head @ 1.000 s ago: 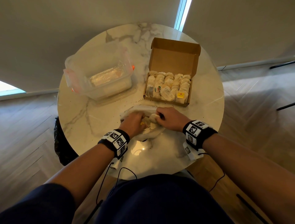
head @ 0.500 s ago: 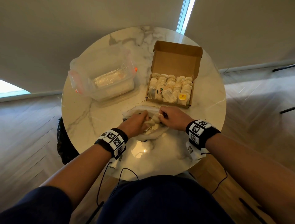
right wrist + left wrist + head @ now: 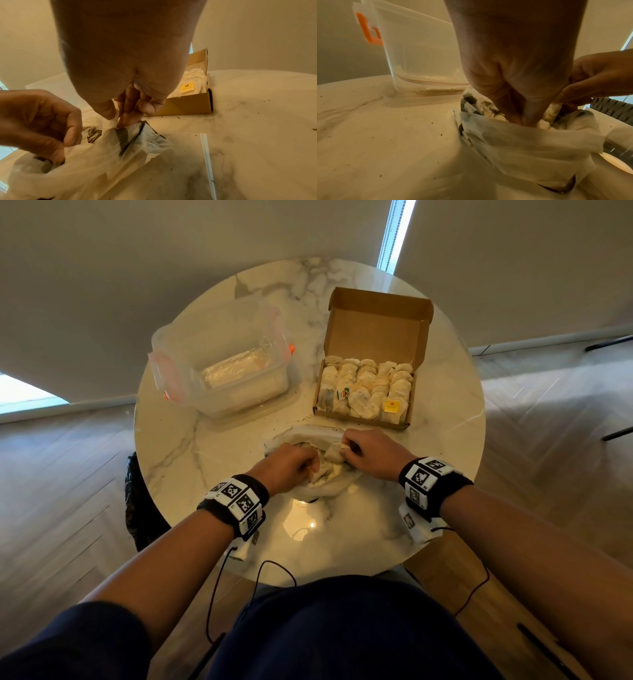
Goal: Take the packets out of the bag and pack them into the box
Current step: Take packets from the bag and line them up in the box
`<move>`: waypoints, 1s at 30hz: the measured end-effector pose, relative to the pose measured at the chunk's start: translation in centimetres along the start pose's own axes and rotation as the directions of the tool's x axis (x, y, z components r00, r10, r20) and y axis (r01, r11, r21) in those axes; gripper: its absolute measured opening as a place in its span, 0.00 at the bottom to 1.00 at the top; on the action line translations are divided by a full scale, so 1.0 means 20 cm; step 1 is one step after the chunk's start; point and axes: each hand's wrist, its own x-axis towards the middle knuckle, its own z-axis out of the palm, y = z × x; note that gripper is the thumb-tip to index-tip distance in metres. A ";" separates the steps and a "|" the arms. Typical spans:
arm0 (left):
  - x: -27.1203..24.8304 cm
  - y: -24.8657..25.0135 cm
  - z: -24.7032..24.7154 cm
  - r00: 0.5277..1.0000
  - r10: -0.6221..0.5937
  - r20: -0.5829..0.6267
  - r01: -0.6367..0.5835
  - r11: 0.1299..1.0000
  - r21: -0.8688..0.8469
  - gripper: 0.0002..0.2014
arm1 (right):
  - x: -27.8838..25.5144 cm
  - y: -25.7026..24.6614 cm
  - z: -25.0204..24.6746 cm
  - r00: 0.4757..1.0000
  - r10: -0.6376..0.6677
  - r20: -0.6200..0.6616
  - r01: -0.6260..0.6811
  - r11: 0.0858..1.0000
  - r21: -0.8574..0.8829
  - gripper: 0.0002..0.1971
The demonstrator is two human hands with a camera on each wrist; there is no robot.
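Note:
A translucent white bag (image 3: 329, 484) lies crumpled on the round marble table (image 3: 178, 446), just in front of the open cardboard box (image 3: 373, 330). The box holds several rows of pale tea packets (image 3: 366, 388). My left hand (image 3: 291, 465) grips the bag's near edge (image 3: 522, 142), fingers curled into its mouth. My right hand (image 3: 368, 453) pinches a white packet (image 3: 334, 451) at the bag's opening; in the right wrist view the packet (image 3: 109, 123) hangs between thumb and fingers. More packets (image 3: 546, 115) show inside the bag.
A clear plastic tub (image 3: 222, 364) with orange clips stands at the back left of the table. Dark crumbs (image 3: 240, 105) dot the marble near the box. Cables (image 3: 239, 577) trail from my wrist bands over the near table edge. Wooden floor surrounds the table.
My right hand has drawn the packet a little up and out of the bag's mouth. The left hand keeps its hold on the bag.

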 end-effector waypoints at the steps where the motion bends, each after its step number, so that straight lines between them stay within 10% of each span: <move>1: 0.00 0.01 0.00 1.000 0.016 -0.011 -0.016 1.000 0.006 0.08 | 0.00 0.00 0.00 1.000 -0.002 -0.003 0.002 1.000 -0.001 0.06; 11: 0.02 0.13 -0.10 0.981 0.195 0.002 -0.195 0.979 0.061 0.04 | 0.03 -0.03 -0.04 0.996 -0.086 0.027 0.087 0.995 -0.038 0.08; 30: 0.03 0.16 -0.10 0.967 0.117 -0.227 -0.112 0.993 0.035 0.04 | 0.02 -0.10 -0.01 0.986 -0.024 0.163 0.029 0.999 -0.028 0.11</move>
